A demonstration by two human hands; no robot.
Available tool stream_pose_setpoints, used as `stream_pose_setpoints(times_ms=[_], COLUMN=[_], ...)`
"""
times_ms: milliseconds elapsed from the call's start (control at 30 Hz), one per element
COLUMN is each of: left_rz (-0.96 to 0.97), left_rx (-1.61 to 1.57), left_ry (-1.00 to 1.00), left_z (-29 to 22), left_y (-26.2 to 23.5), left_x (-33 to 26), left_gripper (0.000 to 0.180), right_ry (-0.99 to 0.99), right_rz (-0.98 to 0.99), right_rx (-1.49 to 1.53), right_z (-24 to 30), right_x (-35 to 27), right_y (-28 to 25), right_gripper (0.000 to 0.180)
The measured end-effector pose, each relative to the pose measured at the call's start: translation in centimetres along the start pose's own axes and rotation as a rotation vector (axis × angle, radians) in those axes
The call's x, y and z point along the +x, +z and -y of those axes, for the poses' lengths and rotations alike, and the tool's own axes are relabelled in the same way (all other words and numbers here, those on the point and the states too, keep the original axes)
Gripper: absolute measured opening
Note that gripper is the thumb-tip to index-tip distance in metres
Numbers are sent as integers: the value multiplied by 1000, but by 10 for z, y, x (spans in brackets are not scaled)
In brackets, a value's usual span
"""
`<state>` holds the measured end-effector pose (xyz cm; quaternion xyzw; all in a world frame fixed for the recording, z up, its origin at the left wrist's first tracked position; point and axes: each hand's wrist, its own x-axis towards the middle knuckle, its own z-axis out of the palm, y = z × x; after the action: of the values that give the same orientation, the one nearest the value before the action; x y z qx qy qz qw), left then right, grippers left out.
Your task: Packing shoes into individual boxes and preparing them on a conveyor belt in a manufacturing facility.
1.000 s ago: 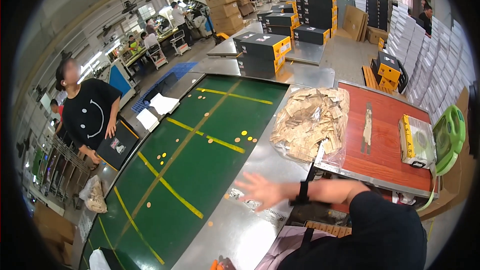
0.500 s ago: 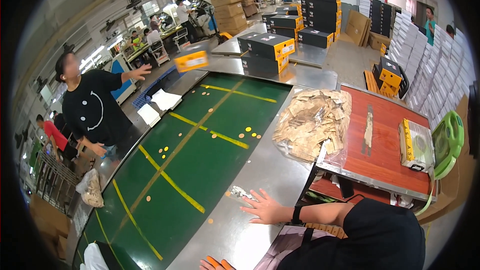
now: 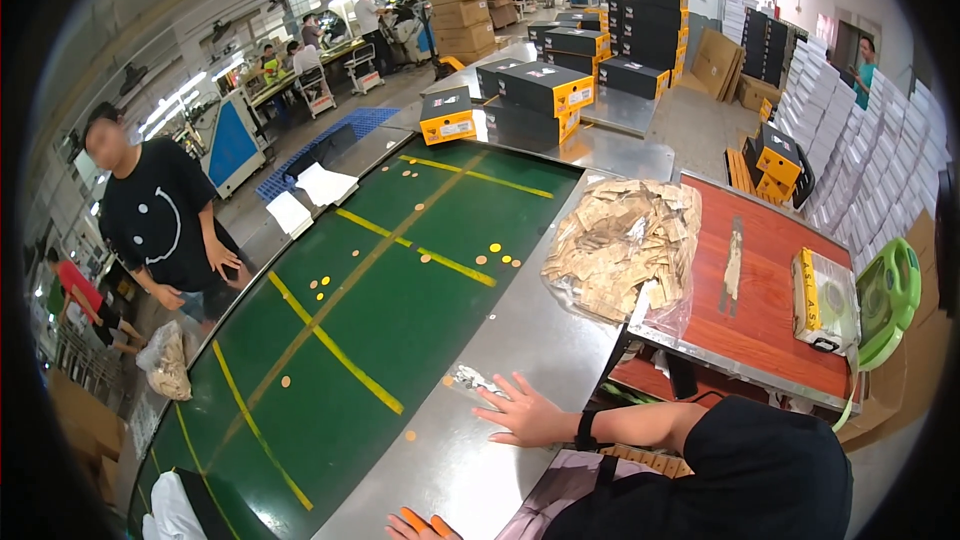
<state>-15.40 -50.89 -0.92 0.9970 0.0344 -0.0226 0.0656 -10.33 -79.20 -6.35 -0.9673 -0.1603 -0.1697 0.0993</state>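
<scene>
My right hand point(image 3: 525, 412) lies flat on the metal ledge point(image 3: 470, 460) beside the green conveyor belt point(image 3: 370, 310), fingers spread and pointing left, a black band on the wrist. A small crumpled clear packet point(image 3: 468, 378) sits just off its fingertips. At the bottom edge only the fingers of my left hand point(image 3: 415, 525) show, with orange tips; whether they hold anything is hidden. A clear bag heaped with tan paper packets point(image 3: 625, 245) rests on the red-topped table point(image 3: 765, 310) to my right.
A person in a black shirt point(image 3: 160, 220) stands at the belt's left side. A black-and-yellow box point(image 3: 447, 116) sits at the belt's far end, with several more point(image 3: 540, 90) behind it. A wrapped yellow box point(image 3: 825, 300) and a green reel point(image 3: 890, 295) are at the right.
My right hand dropped from a raised, blurred position onto the ledge and spread flat. The person on the left lowered an arm. The black-and-yellow box now sits at the belt's far end.
</scene>
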Motion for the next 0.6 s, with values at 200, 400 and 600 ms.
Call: stream_pose_setpoints(times_ms=[200, 400, 600], left_rz=[-11, -2, -5], left_rx=[20, 40, 54], left_ry=[11, 3, 9], left_z=[1, 0, 2], left_y=[0, -1, 2], left_x=[0, 0, -2], left_gripper=[54, 54, 55], right_ry=[0, 0, 11], right_rz=[-6, -19, 3], right_rx=[14, 18, 26], right_z=[0, 0, 0], right_x=[0, 0, -2], right_y=[1, 1, 2], right_gripper=[53, 53, 54])
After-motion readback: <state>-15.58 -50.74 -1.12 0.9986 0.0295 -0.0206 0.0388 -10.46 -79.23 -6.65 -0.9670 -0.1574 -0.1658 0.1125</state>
